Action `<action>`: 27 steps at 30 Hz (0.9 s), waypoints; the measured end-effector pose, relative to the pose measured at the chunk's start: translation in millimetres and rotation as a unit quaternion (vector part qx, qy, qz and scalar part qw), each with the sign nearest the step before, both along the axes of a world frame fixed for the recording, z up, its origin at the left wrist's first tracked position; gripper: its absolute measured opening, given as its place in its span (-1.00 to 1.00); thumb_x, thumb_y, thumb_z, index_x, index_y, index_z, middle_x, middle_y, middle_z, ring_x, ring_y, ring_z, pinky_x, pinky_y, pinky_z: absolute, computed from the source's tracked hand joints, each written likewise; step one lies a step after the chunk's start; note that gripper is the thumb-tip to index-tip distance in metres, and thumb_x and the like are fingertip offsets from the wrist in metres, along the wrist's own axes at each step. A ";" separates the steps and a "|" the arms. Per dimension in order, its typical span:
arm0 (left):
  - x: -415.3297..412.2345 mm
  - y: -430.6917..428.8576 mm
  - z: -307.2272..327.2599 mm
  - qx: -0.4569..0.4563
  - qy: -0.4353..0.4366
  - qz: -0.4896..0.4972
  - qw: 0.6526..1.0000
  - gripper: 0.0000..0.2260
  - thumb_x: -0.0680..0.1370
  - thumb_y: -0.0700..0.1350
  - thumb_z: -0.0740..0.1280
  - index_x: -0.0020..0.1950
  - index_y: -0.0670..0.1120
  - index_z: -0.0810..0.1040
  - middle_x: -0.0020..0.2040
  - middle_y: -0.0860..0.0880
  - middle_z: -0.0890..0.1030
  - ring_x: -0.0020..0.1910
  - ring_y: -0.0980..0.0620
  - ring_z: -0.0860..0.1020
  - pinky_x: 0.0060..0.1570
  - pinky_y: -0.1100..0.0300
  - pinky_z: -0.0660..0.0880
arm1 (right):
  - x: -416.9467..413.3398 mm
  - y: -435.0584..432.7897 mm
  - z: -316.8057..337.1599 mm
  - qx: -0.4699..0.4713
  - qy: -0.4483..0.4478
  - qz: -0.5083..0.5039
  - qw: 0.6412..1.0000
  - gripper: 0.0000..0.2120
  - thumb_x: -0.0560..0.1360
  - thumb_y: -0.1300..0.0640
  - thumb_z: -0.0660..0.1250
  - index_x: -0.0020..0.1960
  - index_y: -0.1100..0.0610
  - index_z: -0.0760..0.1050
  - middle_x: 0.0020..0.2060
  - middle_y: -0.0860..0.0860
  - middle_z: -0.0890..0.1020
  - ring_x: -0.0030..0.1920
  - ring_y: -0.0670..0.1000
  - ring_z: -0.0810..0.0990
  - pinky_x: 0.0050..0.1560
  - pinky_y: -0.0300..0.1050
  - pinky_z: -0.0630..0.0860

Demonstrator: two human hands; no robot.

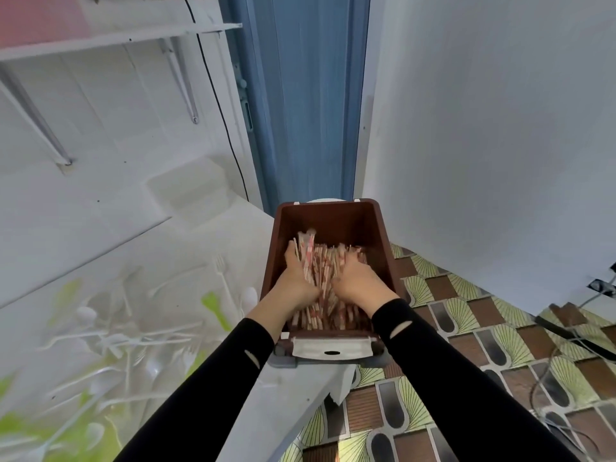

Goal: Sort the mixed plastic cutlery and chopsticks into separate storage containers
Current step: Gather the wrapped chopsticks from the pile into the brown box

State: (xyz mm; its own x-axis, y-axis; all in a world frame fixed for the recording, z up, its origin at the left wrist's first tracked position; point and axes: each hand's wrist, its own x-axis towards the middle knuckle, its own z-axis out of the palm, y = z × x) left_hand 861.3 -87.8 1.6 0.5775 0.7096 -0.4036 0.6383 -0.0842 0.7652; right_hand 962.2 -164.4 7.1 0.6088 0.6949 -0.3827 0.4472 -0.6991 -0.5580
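- Containers: two in view. One brown box (378, 228), open-topped, stands at the right end of the white worktop (200, 248), with one white latch (331, 349) on its near wall. One clear tub (196, 191) sits further back on the worktop, well apart from the box.
- Chopsticks (325, 261): paper-wrapped, with a red and white print, all inside the brown box. They are packed lengthwise, far too many to count, and the heap reaches roughly half the height of the box.
- Plastic cutlery (113, 338): white forks and spoons lie scattered loose on the worktop to the left of the box. It is blurred, so I cannot get a count. Several green pieces (216, 308) lie among it.
- Hands: two, both inside the box, reaching forward and down, with black sleeves to the wrists.
- My left hand (295, 281): the fingers are straight and together, laid flat against the left flank of the bundle. I cannot tell where the thumb is.
- My right hand (358, 280): the fingers are curled down over the right side of the sticks, clamped on them.
- The bundle is squeezed between the two palms.
- Below right is a patterned tile floor (466, 328).
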 end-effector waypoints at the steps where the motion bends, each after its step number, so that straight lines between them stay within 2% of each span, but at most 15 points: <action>1: 0.0 -0.4 -0.4 -0.006 0.000 -0.001 1.000 -0.08 0.57 -0.21 0.36 0.57 0.03 -0.35 0.41 -0.14 0.39 0.24 -0.07 0.47 0.18 0.20 0.35 | -1.0 0.2 1.1 -0.029 -0.026 0.021 0.999 -0.41 0.59 0.18 0.23 0.56 0.15 0.11 0.45 0.24 0.30 0.27 0.20 0.50 0.15 -0.04 0.50; 3: -0.8 -3.0 1.6 0.018 0.023 -0.020 0.999 -0.13 0.56 -0.20 0.36 0.59 0.00 -0.25 0.40 -0.16 0.39 0.26 -0.10 0.46 0.25 0.14 0.36 | -2.0 1.0 1.0 -0.068 -0.066 0.056 0.994 -0.47 0.57 0.24 0.21 0.52 0.11 0.23 0.55 0.23 0.02 0.44 0.27 0.32 0.35 0.07 0.41; 5: -1.3 -3.1 0.1 0.061 0.067 -0.038 0.995 -0.35 0.57 -0.19 0.32 0.56 -0.03 0.06 0.32 -0.16 0.44 0.21 -0.12 0.49 0.23 0.08 0.42 | -2.9 1.2 0.9 -0.077 -0.077 0.090 0.990 -0.43 0.53 0.31 0.18 0.51 0.01 0.27 0.54 0.18 0.01 0.47 0.28 0.23 0.37 0.12 0.39; 6: -1.6 -3.8 -0.2 0.085 0.093 -0.051 0.991 -0.54 0.57 -0.21 0.29 0.45 -0.07 0.26 0.26 -0.16 0.48 0.13 -0.10 0.51 0.16 0.08 0.45 | -3.8 1.3 1.4 -0.082 -0.072 0.109 0.988 -0.40 0.52 0.33 0.17 0.51 -0.05 0.27 0.53 0.16 0.04 0.46 0.27 0.23 0.35 0.13 0.41; 7: -0.7 -4.8 -0.9 0.109 0.123 -0.067 0.984 -0.70 0.57 -0.23 0.27 0.30 -0.12 0.38 0.21 -0.17 0.49 0.07 -0.09 0.52 0.10 0.09 0.47 | -4.7 1.4 0.9 -0.095 -0.069 0.131 0.984 -0.38 0.53 0.32 0.18 0.51 -0.10 0.26 0.53 0.14 0.04 0.46 0.26 0.24 0.33 0.12 0.43; 8: -0.5 -5.9 -2.3 0.135 0.148 -0.086 0.976 -0.77 0.58 -0.23 0.27 0.23 -0.17 0.44 0.21 -0.18 0.48 0.06 -0.10 0.52 0.08 0.11 0.46 | -5.4 2.3 -0.3 -0.114 -0.071 0.150 0.979 -0.38 0.54 0.31 0.19 0.52 -0.12 0.24 0.55 0.13 0.01 0.46 0.25 0.25 0.33 0.10 0.44; 10: 1.5 -8.7 -4.8 0.193 0.177 -0.117 0.958 -0.67 0.59 -0.15 0.31 0.31 -0.26 0.44 0.33 -0.23 0.39 0.19 -0.17 0.50 0.18 0.12 0.42 | -6.0 4.9 -3.3 -0.145 -0.083 0.167 0.972 -0.42 0.56 0.27 0.19 0.53 -0.07 0.24 0.55 0.14 0.01 0.43 0.24 0.32 0.32 0.08 0.45; 12: 1.5 -10.9 -6.6 0.241 0.175 -0.125 0.946 -0.54 0.59 -0.08 0.32 0.40 -0.28 0.34 0.39 -0.25 0.30 0.30 -0.23 0.41 0.28 0.05 0.34 | -4.8 6.8 -5.3 -0.163 -0.092 0.160 0.969 -0.46 0.56 0.26 0.18 0.52 0.04 0.26 0.54 0.14 0.03 0.37 0.21 0.41 0.30 0.09 0.47; 14: 0.6 -11.0 -6.3 0.268 0.166 -0.136 0.939 -0.48 0.57 -0.13 0.33 0.46 -0.22 0.23 0.40 -0.27 0.25 0.27 -0.28 0.41 0.25 -0.01 0.34 | -3.9 7.8 -6.2 -0.180 -0.096 0.150 0.967 -0.51 0.57 0.26 0.17 0.50 0.16 0.28 0.56 0.15 0.05 0.41 0.19 0.38 0.32 0.07 0.44; 16: 0.2 -11.4 -4.4 0.274 0.161 -0.151 0.936 -0.51 0.59 -0.23 0.26 0.48 -0.19 0.18 0.40 -0.29 0.21 0.15 -0.31 0.50 0.13 -0.03 0.42 | -3.3 9.5 -9.0 -0.187 -0.101 0.143 0.967 -0.57 0.58 0.24 0.15 0.43 0.28 0.32 0.52 0.23 0.18 0.44 0.19 0.34 0.35 0.05 0.41; 18: 1.8 -12.7 -1.2 0.285 0.179 -0.142 0.931 -0.55 0.61 -0.32 0.14 0.50 -0.18 0.16 0.39 -0.30 0.22 0.12 -0.30 0.54 0.12 -0.03 0.44 | -3.4 10.4 -10.8 -0.179 -0.103 0.124 0.971 -0.61 0.58 0.23 0.15 0.38 0.32 0.37 0.43 0.31 0.31 0.34 0.21 0.44 0.30 0.01 0.45; 20: 4.5 -10.9 -1.4 0.295 0.192 -0.114 0.929 -0.57 0.60 -0.37 0.11 0.47 -0.20 0.22 0.36 -0.29 0.28 0.12 -0.26 0.56 0.11 0.01 0.46 | -3.6 8.8 -7.9 -0.166 -0.110 0.116 0.973 -0.67 0.58 0.24 0.16 0.31 0.30 0.44 0.32 0.27 0.44 0.21 0.19 0.54 0.13 -0.03 0.52; 22: 4.7 -9.8 -1.8 0.298 0.198 -0.131 0.925 -0.67 0.62 -0.34 0.13 0.40 -0.26 0.34 0.34 -0.28 0.36 0.17 -0.24 0.54 0.14 0.04 0.45 | -3.5 5.7 -4.4 -0.148 -0.126 0.106 0.975 -0.73 0.58 0.24 0.18 0.24 0.25 0.50 0.20 0.18 0.54 0.14 0.17 0.58 0.04 -0.04 0.54; 24: 3.3 -9.1 -5.8 0.305 0.188 -0.167 0.918 -0.73 0.65 -0.25 0.15 0.32 -0.28 0.44 0.30 -0.26 0.44 0.21 -0.21 0.51 0.14 0.07 0.42 | -3.0 2.5 -2.6 -0.130 -0.141 0.091 0.977 -0.71 0.58 0.22 0.18 0.26 0.22 0.48 0.24 0.16 0.50 0.16 0.18 0.57 0.04 -0.04 0.51; 27: -1.4 -8.8 -9.5 0.317 0.169 -0.179 0.916 -0.77 0.63 -0.20 0.19 0.26 -0.23 0.47 0.25 -0.23 0.48 0.17 -0.21 0.51 0.11 0.02 0.45 | -5.2 0.1 1.0 -0.058 -0.131 0.060 0.988 -0.68 0.59 0.17 0.19 0.32 0.22 0.42 0.40 0.19 0.31 0.23 0.21 0.52 0.09 -0.03 0.49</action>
